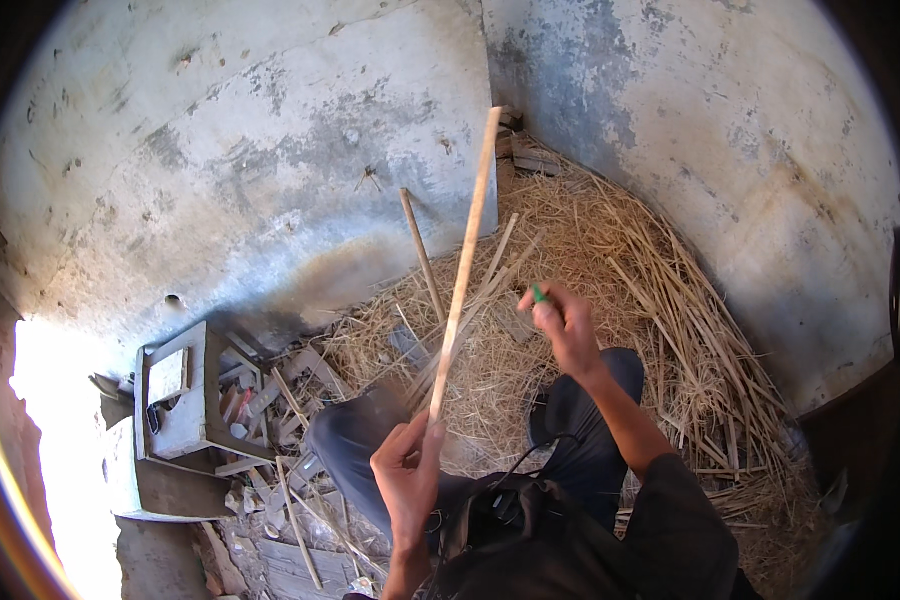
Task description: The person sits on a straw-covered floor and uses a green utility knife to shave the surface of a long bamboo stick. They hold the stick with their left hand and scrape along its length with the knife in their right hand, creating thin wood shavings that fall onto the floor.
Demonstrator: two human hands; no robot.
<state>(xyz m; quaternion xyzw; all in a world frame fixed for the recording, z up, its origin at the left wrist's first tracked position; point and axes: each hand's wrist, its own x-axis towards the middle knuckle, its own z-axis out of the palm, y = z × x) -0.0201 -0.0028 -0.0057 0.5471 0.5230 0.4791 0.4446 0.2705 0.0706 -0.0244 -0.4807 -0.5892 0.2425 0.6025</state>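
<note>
My left hand (407, 468) is closed round the lower end of a long, thin, pale wooden strip (467, 245). The strip slants up and away from me, its far end in front of the wall corner. To its right, my right hand (570, 335) is raised over the straw and closed on a small green object (539, 294). Only a bit of that object shows between thumb and fingers, so its kind is unclear. The right hand and the strip are apart.
Straw and shavings (560, 230) cover the floor ahead, with long split strips (690, 330) piled along the right wall. A thin stick (423, 252) leans near the left wall. A battered wooden box frame (185, 400) with clutter stands at left. My bent legs (365, 435) flank the straw.
</note>
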